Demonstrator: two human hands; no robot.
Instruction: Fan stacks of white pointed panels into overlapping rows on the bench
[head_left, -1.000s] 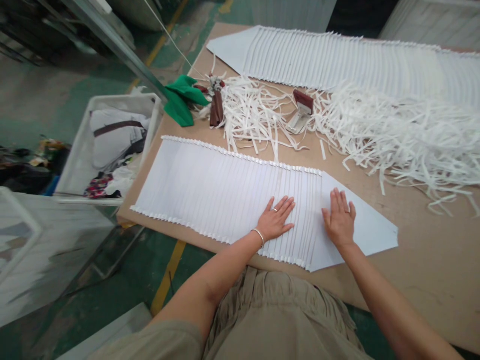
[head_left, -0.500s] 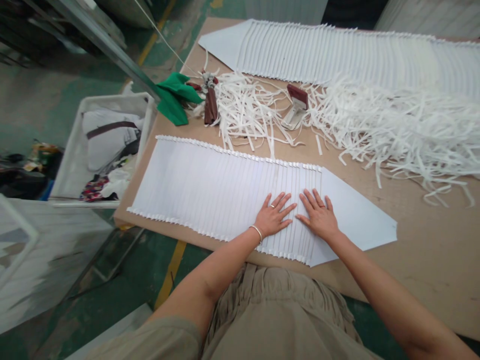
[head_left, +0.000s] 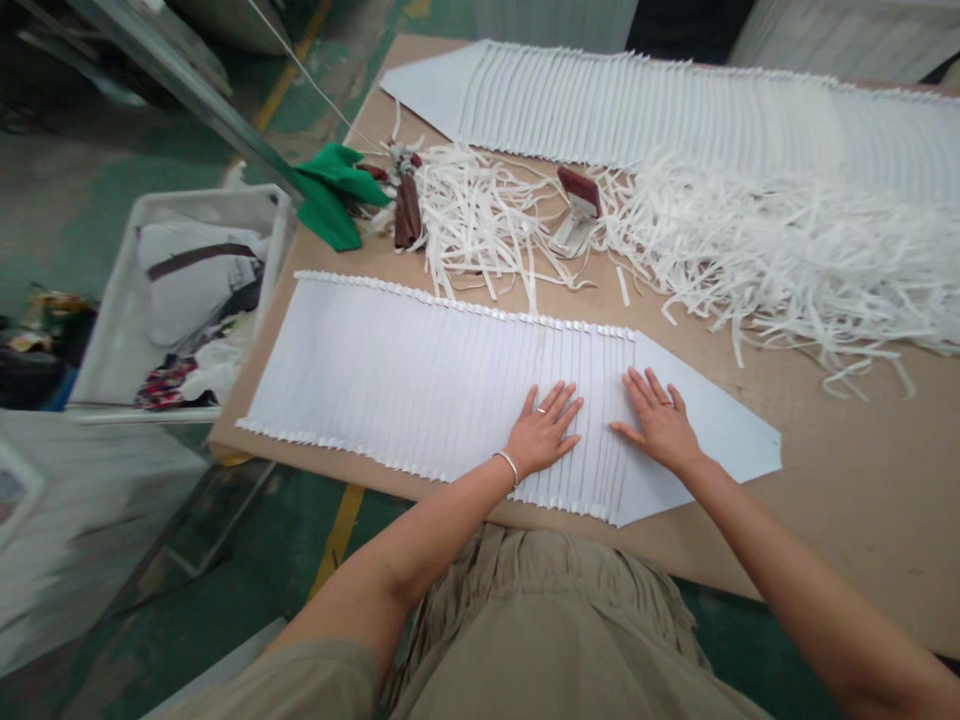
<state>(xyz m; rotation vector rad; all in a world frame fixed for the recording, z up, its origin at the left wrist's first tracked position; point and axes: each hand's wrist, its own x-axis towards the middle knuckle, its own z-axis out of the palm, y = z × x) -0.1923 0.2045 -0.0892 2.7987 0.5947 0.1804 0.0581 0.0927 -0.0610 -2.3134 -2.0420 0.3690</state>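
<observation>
Fingers (head_left: 551, 397) splayed, clasping nothing! Beneath them on the desk (head_left: 862, 490) lies our ribbed white sheet (head_left: 390, 370), long axis running left to right, our right hand (head_left: 664, 428) nearer its pointed end (head_left: 739, 425), our left hand (head_left: 534, 440) flat across the ribs (head_left: 589, 430).

A white pleated sheet (head_left: 405, 375) lies flat, tapered end (head_left: 727, 420) rightward.

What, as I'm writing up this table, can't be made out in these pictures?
Head view:
Near white sheet: parts hidden under the left hand and right hand.
Far white sheet: right end cut off by the picture's right edge.
Tabletop: part covered by loose white strips.
Dark heap: too blurred to identify, cut off by the left edge.
</observation>
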